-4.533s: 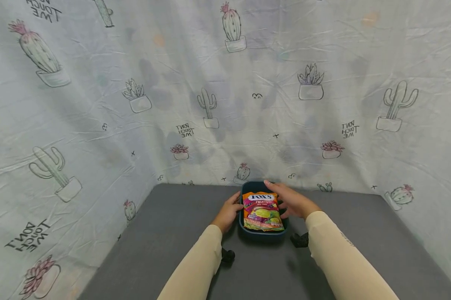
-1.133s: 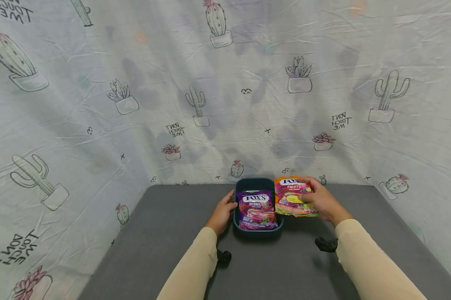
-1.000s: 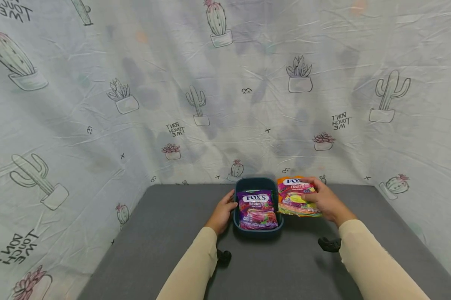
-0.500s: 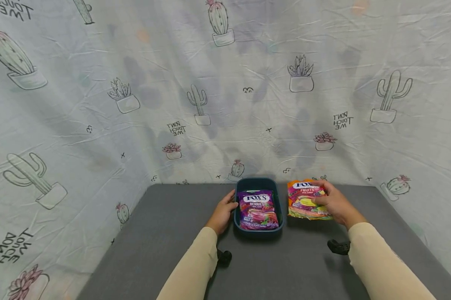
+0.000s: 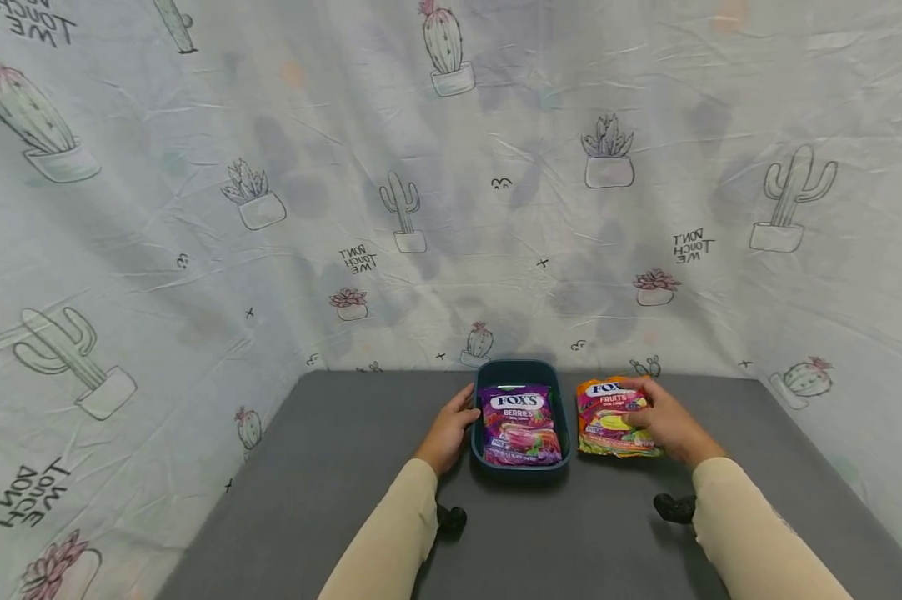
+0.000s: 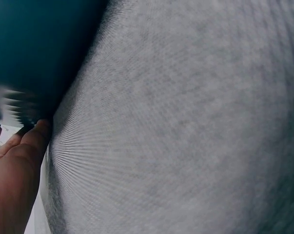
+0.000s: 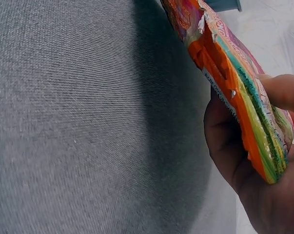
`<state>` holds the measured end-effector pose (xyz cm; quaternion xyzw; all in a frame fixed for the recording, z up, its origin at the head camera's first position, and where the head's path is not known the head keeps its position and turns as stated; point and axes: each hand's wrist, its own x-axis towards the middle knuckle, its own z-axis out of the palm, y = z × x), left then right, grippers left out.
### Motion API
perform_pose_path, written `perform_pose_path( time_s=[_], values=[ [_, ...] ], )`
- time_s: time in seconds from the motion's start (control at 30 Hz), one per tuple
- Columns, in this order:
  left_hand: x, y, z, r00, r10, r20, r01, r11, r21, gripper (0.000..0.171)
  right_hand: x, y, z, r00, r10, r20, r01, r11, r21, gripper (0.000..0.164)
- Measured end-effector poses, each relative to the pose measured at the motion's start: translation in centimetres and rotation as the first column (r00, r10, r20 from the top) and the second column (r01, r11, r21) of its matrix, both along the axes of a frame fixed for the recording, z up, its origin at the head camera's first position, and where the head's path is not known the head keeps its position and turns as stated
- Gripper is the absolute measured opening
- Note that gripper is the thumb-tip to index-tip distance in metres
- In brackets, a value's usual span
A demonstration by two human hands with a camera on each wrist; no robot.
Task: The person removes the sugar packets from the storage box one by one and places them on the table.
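My right hand (image 5: 674,425) grips an orange and pink bag of Fox's fruits candy (image 5: 601,421), thumb on its front and fingers curled behind it. In the right wrist view the candy bag (image 7: 239,92) is seen edge-on, tilted over its shadow on the table. To the left stands a dark blue rectangular container (image 5: 521,469), with a purple bag of Fox's berries candy (image 5: 518,425) lying face up inside. Against the container's left wall rests my left hand (image 5: 447,432), thumb tip at the rim. The left wrist view shows its fingertips (image 6: 42,127) touching the container's outer side.
Both things are on a grey cloth-covered table (image 5: 331,483). A pale curtain (image 5: 458,208) printed with cacti rises behind the table and along both sides. Black wrist mounts (image 5: 451,521) hang under the sleeves.
My right hand has lifted the fruits candy bag out of the container, uncovering the berries bag, carried it right and lowered it towards the table. My left hand has stayed at the container's side.
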<state>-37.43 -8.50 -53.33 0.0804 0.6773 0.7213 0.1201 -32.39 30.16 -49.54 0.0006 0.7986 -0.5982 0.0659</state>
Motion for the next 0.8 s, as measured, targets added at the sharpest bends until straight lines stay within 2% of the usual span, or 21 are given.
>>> perform_pose_path(
  time_s=[0.43,0.8],
  values=[
    [-0.1,-0.2,0.4,1.000,-0.006,0.000,0.006,1.000,-0.002,0.061,-1.4,-1.5,-0.2,0.999,-0.028,0.040,0.028,1.000,-0.008,0.066],
    [-0.3,-0.2,0.3,1.000,-0.016,0.010,0.016,1.000,0.017,0.061,-3.1,-2.0,0.0,0.991,-0.072,0.116,0.060,0.993,0.098,0.066]
  ],
)
